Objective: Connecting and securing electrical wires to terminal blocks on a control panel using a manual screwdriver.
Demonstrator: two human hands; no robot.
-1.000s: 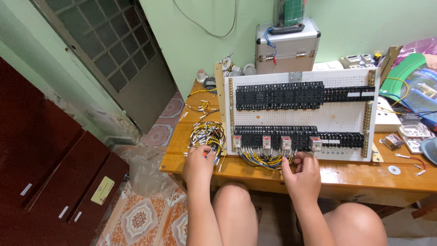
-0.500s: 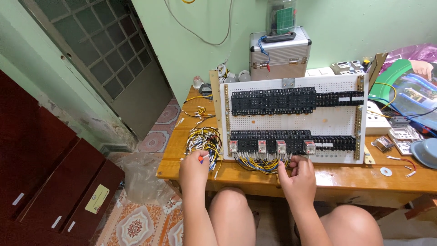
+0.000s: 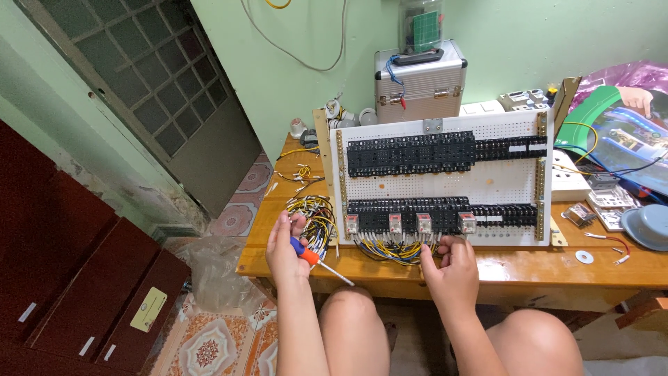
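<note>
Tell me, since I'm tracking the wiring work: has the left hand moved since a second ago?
Yes. The left hand has drawn back from the wire bundle toward the table's front edge, holding a screwdriver.

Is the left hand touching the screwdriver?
Touching. The head view shows the left hand closed around the screwdriver, its blue-and-orange handle in the fingers and the shaft pointing right.

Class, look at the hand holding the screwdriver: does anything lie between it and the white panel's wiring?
Yes. A loose bundle of wires lies on the table between the left hand with the screwdriver and the white panel.
</note>
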